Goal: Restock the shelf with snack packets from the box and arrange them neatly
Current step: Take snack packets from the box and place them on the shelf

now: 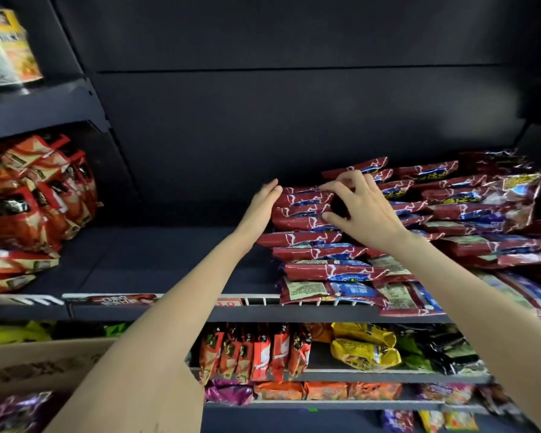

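Left hand: my fingers are straight and flat against the left end of the stack of red packets.
Right hand: my fingers curl over the stack's upper packets, thumb low, fingertips on the top packet.
Shelf: bare dark board left of my left fingers.
More red packets: heaped right of my right fingers.
Box: far below my left fingers, near my forearm.
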